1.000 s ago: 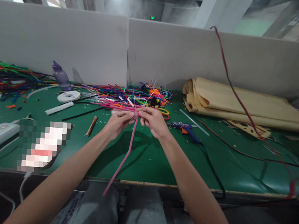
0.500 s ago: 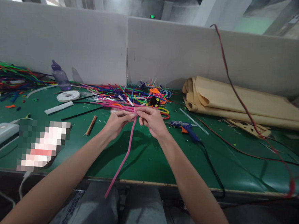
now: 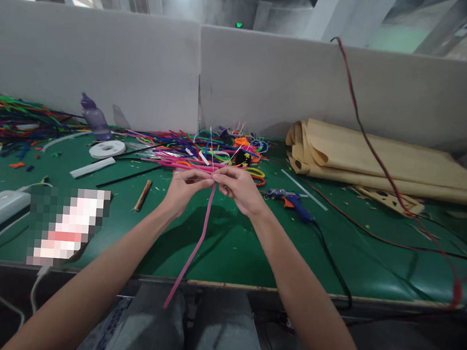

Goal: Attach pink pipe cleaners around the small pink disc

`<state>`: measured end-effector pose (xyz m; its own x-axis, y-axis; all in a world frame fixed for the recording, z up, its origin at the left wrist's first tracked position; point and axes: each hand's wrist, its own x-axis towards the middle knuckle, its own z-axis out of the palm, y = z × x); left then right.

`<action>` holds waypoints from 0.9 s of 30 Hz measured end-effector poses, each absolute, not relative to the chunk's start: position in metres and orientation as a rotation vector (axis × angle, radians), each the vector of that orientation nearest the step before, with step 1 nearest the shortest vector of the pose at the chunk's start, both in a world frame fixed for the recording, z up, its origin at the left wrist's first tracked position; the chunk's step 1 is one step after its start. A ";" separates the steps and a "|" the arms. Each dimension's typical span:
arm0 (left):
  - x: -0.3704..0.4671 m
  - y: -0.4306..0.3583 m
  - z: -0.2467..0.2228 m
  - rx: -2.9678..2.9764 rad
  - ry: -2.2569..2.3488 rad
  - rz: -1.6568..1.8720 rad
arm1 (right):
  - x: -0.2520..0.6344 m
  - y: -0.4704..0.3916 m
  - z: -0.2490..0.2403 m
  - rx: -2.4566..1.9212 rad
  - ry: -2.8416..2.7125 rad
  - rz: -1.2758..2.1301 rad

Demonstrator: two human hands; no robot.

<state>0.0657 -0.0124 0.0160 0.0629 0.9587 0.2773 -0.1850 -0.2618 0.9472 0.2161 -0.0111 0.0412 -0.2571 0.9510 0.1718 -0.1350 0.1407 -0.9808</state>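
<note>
A long pink pipe cleaner (image 3: 205, 229) hangs from the fingertips of both hands and bends toward the lower left, its end past the table's front edge. My left hand (image 3: 186, 189) pinches at its top, fingers pressed together. Close against it, my right hand (image 3: 237, 188) is closed on the same spot, its other fingers curled. Thin pale strands stick up and sideways from between the fingertips; what they are is too fine to tell. Just behind the hands lies a heap of pink and coloured pipe cleaners (image 3: 174, 161).
A blue glue gun (image 3: 295, 205) lies right of the hands, its cord running to the front edge. Rolled brown paper (image 3: 362, 157) is at the back right. At left are a purple bottle (image 3: 95, 118), a white tape roll (image 3: 107, 149) and a white power strip (image 3: 1, 209).
The fingertips have shifted very slightly right, and the top of the hanging pink pipe cleaner with them. A thin strand now stands more upright above the fingers.
</note>
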 end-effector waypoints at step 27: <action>0.064 -0.013 0.016 1.297 0.797 1.325 | 0.220 -0.009 0.040 -0.806 -1.398 1.381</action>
<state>0.0638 -0.0129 0.0163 0.1593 0.9555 0.2483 -0.2283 -0.2090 0.9509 0.2199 -0.0089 0.0405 -0.3061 0.9341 0.1837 -0.1723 0.1354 -0.9757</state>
